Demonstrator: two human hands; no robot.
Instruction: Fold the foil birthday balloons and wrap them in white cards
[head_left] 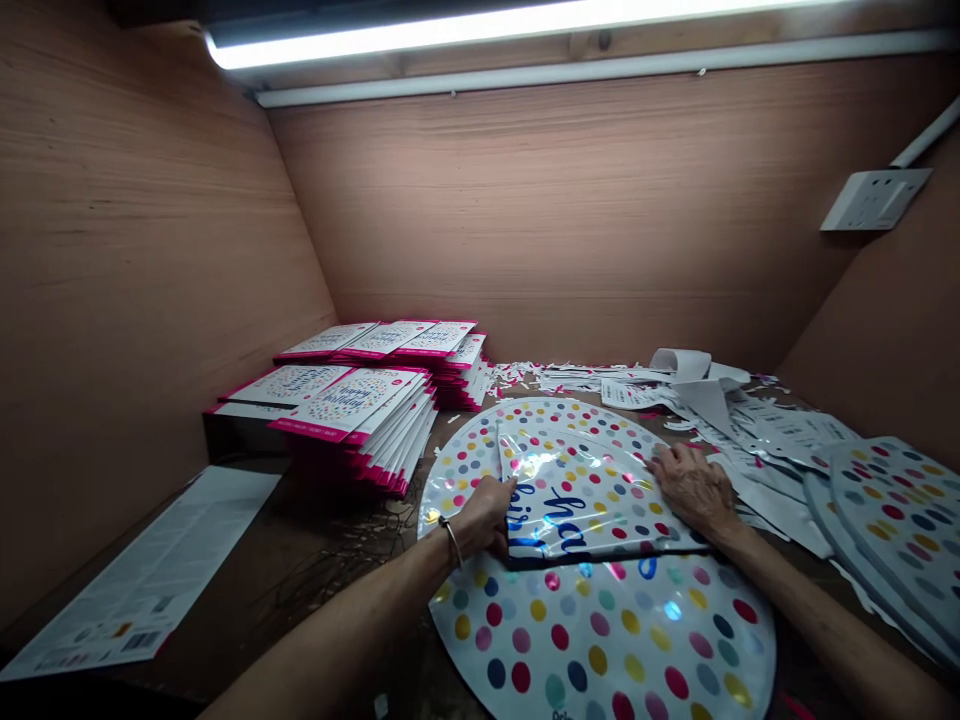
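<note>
A round foil balloon with coloured dots lies flat on the worktop in front of me. On top of it is a dotted foil balloon, folded, with part of some blue lettering showing. My left hand, with a bangle at its wrist, is closed on the folded balloon's left edge, the index finger along it. At the folded balloon's right edge, my right hand grips with bent fingers; its thumb is hidden.
Stacks of printed white-and-pink packets stand at the back left. A printed card lies at left. Paper strips litter the back right, beside more dotted balloons. Wooden panels enclose the worktop.
</note>
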